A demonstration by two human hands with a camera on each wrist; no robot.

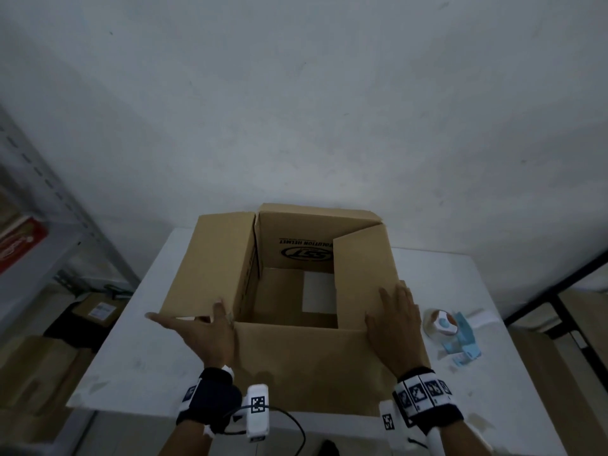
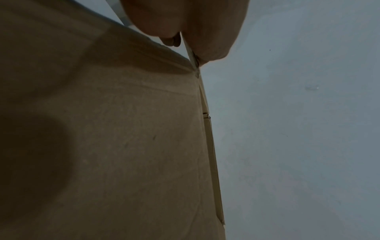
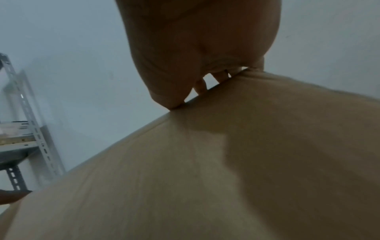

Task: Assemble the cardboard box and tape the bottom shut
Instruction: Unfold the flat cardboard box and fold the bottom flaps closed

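Your brown cardboard box [image 1: 296, 357] stands open-topped on the white tabletop [image 1: 131, 350], filling its middle from the near edge almost to the far edge. Your left hand [image 1: 205, 330] is at the box's near-left corner, thumb spread out to the left, fingers touching the raised left flap [image 1: 210, 261]; from the left wrist view it appears to pinch the cardboard edge [image 2: 193, 55]. Your right hand [image 1: 396, 319] lies flat, fingers straight, on the right flap [image 1: 362, 274], which is folded inward. A roll of clear tape in a pale blue dispenser [image 1: 447, 327] sits near the tabletop's right edge, just beside the box.
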